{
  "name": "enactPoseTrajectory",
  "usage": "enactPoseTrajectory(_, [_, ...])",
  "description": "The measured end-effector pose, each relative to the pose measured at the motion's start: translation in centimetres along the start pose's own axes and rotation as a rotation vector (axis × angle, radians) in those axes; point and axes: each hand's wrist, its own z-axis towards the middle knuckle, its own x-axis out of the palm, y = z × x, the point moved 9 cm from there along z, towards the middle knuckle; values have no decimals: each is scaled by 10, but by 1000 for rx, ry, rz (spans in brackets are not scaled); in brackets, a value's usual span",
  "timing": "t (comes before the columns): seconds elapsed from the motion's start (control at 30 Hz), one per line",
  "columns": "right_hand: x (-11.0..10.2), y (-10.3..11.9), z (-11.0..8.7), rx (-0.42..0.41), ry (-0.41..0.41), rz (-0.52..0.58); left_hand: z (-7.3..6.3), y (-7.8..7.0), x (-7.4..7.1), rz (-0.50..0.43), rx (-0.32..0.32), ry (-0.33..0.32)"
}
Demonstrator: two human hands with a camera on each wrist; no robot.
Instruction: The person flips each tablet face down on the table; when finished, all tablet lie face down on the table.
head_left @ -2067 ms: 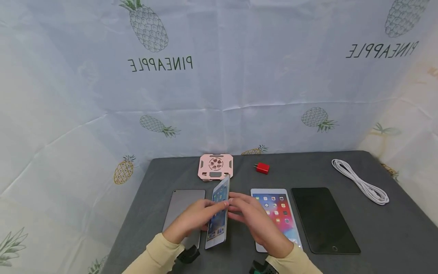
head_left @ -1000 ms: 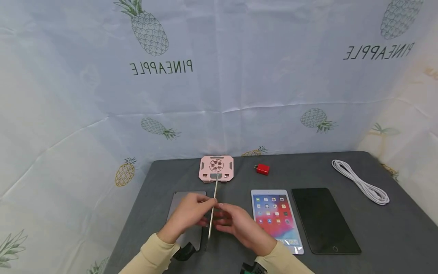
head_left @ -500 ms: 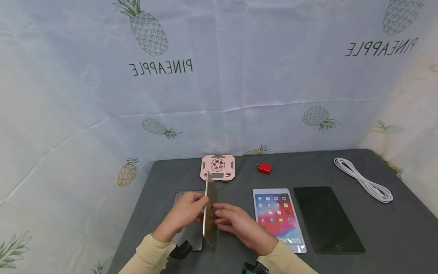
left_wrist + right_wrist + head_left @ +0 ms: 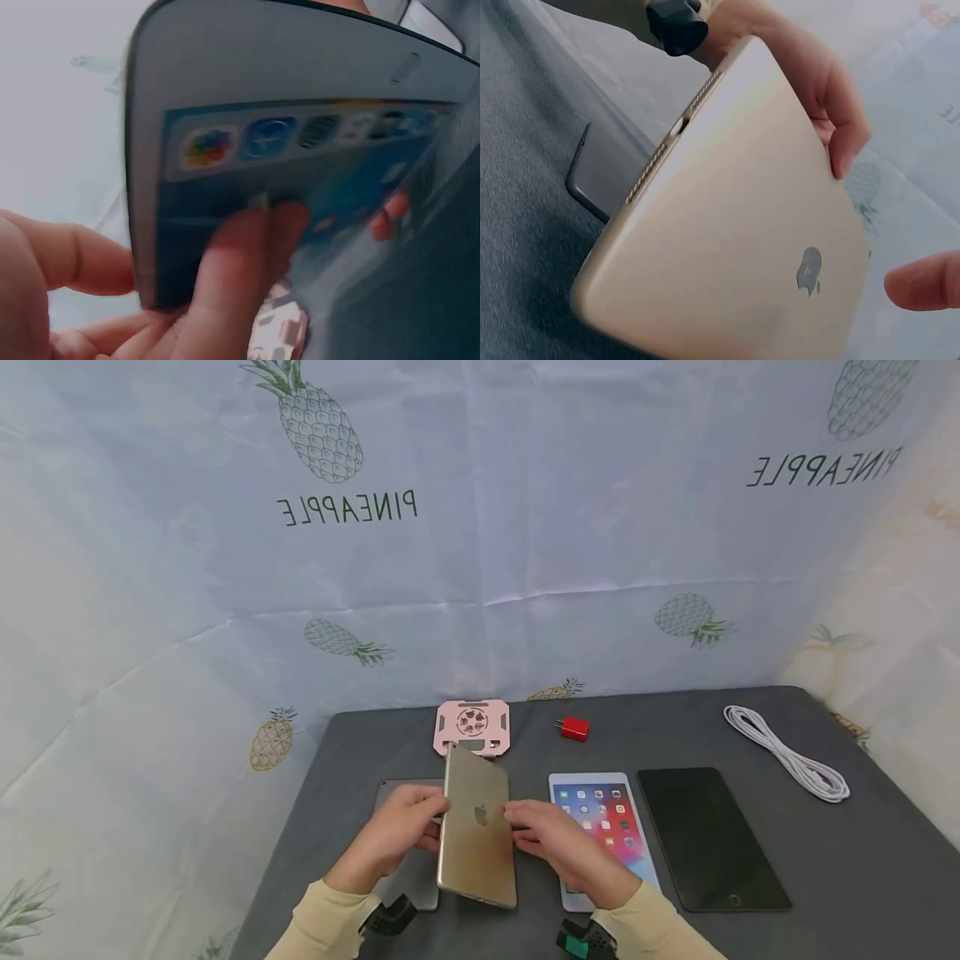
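Note:
My left hand grips a gold-backed tablet by its left edge, the thumb lying on the lit screen in the left wrist view. The tablet stands tilted above the table, its back with the apple logo turned toward the head camera. Close to its right edge is my right hand, fingers loosely bent; a fingertip shows apart from the back in the right wrist view. Whether other right fingers touch the edge I cannot tell. Under the left hand lies a grey tablet, partly covered.
A white tablet with a lit screen and a black tablet lie to the right on the dark table. Farther back are a pink cooling-pad-like plate, a red charger plug and a coiled white cable. Pineapple-print cloth hangs behind.
The held tablet has turned from screen side through edge-on to show its gold back. My right hand moved left with it, then back right to its right edge.

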Motion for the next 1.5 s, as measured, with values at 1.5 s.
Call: enactPoseTrajectory(1.5, [-17,5,-12,-34,-245,-340,4,18,20,613,-25,-240])
